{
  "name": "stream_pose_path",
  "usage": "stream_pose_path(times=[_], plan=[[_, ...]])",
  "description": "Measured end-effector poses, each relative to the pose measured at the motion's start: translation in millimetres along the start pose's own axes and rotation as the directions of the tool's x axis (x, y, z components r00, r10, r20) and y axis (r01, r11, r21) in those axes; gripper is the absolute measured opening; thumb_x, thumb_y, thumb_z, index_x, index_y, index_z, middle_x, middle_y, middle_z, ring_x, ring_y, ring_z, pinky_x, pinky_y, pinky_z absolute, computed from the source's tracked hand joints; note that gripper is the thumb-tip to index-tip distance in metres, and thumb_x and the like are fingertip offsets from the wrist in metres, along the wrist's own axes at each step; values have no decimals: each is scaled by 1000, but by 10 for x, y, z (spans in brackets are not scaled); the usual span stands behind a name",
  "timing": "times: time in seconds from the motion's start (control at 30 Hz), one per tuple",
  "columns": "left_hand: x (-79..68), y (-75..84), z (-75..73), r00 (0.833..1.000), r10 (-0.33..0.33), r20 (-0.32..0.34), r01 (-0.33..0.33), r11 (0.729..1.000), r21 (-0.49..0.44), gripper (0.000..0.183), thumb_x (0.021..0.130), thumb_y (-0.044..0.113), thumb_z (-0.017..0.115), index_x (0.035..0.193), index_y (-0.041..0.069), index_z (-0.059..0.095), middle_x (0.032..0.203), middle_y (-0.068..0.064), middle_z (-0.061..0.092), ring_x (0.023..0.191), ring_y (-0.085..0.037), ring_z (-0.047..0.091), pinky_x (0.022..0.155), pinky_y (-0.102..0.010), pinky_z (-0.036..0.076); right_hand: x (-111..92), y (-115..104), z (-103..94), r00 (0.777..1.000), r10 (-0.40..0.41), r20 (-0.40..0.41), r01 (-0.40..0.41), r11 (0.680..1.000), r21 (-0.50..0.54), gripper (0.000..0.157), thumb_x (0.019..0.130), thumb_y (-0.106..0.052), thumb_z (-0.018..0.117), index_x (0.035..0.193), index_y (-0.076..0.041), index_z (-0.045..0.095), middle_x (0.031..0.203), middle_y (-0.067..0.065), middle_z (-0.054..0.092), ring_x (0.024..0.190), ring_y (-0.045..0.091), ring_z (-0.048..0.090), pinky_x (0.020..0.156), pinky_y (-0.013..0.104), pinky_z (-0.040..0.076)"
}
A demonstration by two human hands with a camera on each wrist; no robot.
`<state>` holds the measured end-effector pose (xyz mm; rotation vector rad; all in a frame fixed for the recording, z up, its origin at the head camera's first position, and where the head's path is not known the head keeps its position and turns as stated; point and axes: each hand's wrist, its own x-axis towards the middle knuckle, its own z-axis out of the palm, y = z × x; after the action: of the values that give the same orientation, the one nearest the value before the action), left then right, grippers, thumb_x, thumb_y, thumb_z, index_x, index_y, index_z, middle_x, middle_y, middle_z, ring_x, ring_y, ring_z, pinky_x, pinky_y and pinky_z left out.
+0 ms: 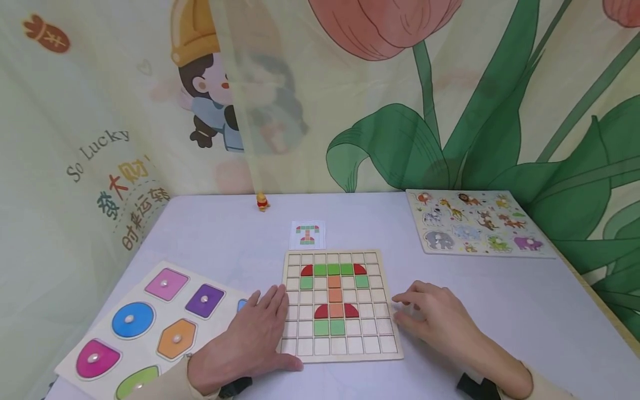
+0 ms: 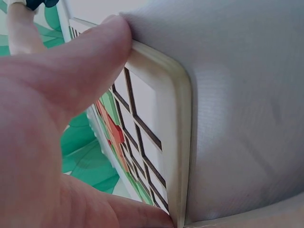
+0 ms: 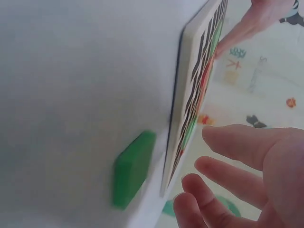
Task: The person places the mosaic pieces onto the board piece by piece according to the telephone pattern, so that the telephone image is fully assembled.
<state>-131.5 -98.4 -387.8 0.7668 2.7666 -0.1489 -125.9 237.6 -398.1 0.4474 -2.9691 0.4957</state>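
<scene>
A wooden grid board (image 1: 371, 345) lies in the middle of the table, with green, orange and red pieces set in its cells. My left hand (image 1: 255, 333) rests along the board's left edge, its fingers extended and the thumb (image 2: 90, 57) touching the front edge. Just off the right edge hovers my right hand (image 1: 437, 314), fingers loosely bent and holding nothing. A green block (image 3: 135, 168) lies on the table near that hand in the right wrist view; the hand hides it in the head view. Behind the board, a small card (image 1: 307, 235) shows a figure of coloured blocks.
A white shape puzzle (image 1: 150, 291) with knobbed pieces lies at the left, partly beneath my left forearm. An animal puzzle board (image 1: 482, 225) is at the back right. Near the back edge stands a small bear figurine (image 1: 262, 202). A printed curtain (image 1: 300, 100) hangs behind.
</scene>
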Motion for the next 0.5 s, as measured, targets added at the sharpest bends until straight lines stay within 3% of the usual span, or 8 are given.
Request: stream_pose_path(times=[0.27, 0.5], plan=[[3, 6, -3, 1000, 2, 2, -2, 1000, -26, 121, 74, 84, 66, 153, -4, 41, 165, -19, 35, 154, -33, 35, 123, -53, 32, -235, 215, -79, 993, 120, -10, -120, 992, -39, 29, 76, -29, 90, 103, -25, 81, 84, -18, 65, 74, 0, 52, 62, 21, 41], [4, 1, -17, 1000, -12, 18, 13, 998, -59, 122, 74, 84, 67, 154, -4, 40, 166, -19, 34, 155, -34, 33, 124, -55, 30, -379, 318, -80, 972, 225, 68, -223, 974, -29, 38, 73, -34, 92, 107, -23, 81, 85, -14, 63, 77, 6, 52, 63, 24, 41]])
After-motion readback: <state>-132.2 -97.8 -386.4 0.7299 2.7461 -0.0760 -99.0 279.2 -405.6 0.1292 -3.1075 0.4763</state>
